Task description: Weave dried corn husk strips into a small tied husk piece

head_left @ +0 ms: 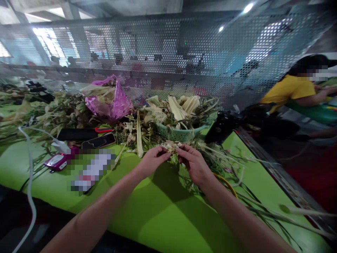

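Observation:
Both of my hands meet above the green tabletop [158, 200], at a small pale bundle of dried plant strips, like corn husk [172, 147]. My left hand [154, 160] pinches its left side between thumb and fingers. On the other side my right hand [193, 163] grips it with bent fingertips. How the strips are joined is too small to make out. Just behind the hands stands a light green basket [176, 134] heaped with dry husks [181, 109]. A long pale husk strip [139, 135] lies to the left of it.
Leafy dried stalks [63, 109] and a pink plastic bag [119, 102] lie at the back left. Phones [98, 141], a purple power strip [59, 160] and a white cable [30, 175] lie left. A black object [222, 126] stands right; a person in yellow [292, 88] sits beyond.

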### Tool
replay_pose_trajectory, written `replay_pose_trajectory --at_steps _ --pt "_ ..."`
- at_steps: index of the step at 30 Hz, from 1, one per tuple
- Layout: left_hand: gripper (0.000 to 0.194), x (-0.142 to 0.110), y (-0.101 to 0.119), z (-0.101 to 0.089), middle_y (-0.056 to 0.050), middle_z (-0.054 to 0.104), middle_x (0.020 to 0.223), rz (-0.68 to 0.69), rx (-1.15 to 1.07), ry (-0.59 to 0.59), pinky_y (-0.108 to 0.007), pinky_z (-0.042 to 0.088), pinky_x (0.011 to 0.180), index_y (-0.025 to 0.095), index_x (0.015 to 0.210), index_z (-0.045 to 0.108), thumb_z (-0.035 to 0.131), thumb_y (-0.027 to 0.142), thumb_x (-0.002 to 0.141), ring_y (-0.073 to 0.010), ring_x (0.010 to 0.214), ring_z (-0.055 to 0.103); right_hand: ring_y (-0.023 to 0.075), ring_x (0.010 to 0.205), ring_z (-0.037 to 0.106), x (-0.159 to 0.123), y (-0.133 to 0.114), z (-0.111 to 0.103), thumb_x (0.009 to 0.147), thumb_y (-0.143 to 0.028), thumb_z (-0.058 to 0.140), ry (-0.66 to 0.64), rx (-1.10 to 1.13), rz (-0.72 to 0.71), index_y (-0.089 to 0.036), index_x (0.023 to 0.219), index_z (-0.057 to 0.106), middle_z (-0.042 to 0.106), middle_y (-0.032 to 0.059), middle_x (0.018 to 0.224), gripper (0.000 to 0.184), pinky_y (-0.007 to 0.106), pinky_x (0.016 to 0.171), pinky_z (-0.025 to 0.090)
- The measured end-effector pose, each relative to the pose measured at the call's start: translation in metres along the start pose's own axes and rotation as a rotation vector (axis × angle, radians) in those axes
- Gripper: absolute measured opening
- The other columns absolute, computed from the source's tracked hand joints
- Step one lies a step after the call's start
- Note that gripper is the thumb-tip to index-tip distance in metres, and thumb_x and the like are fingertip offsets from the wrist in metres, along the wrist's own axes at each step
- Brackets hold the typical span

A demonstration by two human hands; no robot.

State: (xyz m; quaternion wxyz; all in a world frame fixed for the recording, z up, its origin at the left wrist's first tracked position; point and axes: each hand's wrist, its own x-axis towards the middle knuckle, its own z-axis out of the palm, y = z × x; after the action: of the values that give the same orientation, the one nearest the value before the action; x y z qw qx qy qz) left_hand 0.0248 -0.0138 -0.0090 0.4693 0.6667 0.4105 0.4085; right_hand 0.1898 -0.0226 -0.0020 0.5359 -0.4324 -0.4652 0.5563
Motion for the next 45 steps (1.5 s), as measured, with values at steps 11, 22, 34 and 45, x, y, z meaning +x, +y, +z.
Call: replay_pose_trajectory --at_steps 11,22,34,45 --pt "0.009 -0.002 -0.006 -0.001 -0.002 0.060 0.079 0.219 0.241 0.038 -0.028 0.042 0.073 0.016 0.076 0.058 0.057 0.024 0.081 -0.0145 0.077 0.052 0.0080 0.052 0.038 -0.001 -0.002 0.002 0.067 -0.039 0.074 0.003 -0.077 -0.030 -0.017 0.069 0.060 0.051 -0.0039 0.062 0.026 0.023 0.049 0.029" --pt "0.028 0.002 -0.001 -0.001 -0.003 0.063 0.086 -0.083 -0.351 0.044 -0.028 0.043 0.080 0.014 0.088 0.056 0.070 0.033 0.072 -0.0118 0.080 0.056 0.0078 0.051 0.041 -0.002 -0.003 0.002 0.068 -0.036 0.072 0.021 -0.031 0.002 -0.019 0.089 0.067 0.061 0.0002 0.077 0.027 0.024 0.048 0.030" --pt "0.025 0.001 0.001 -0.005 -0.003 0.063 0.081 -0.106 -0.334 0.049 -0.025 0.042 0.074 0.013 0.086 0.063 0.066 0.036 0.075 -0.0115 0.076 0.054 0.0092 0.052 0.040 0.001 0.003 0.001 0.067 -0.039 0.073 -0.035 -0.142 -0.004 -0.017 0.067 0.064 0.057 -0.0011 0.065 0.024 0.024 0.049 0.030" --pt "0.027 0.001 -0.007 -0.001 -0.003 0.063 0.079 -0.172 -0.483 0.048 -0.027 0.045 0.074 0.015 0.082 0.060 0.071 0.037 0.071 -0.0112 0.073 0.057 0.0109 0.056 0.043 -0.001 0.002 0.003 0.069 -0.041 0.072 -0.045 -0.220 -0.055 -0.018 0.072 0.060 0.060 -0.0004 0.069 0.026 0.024 0.052 0.035"
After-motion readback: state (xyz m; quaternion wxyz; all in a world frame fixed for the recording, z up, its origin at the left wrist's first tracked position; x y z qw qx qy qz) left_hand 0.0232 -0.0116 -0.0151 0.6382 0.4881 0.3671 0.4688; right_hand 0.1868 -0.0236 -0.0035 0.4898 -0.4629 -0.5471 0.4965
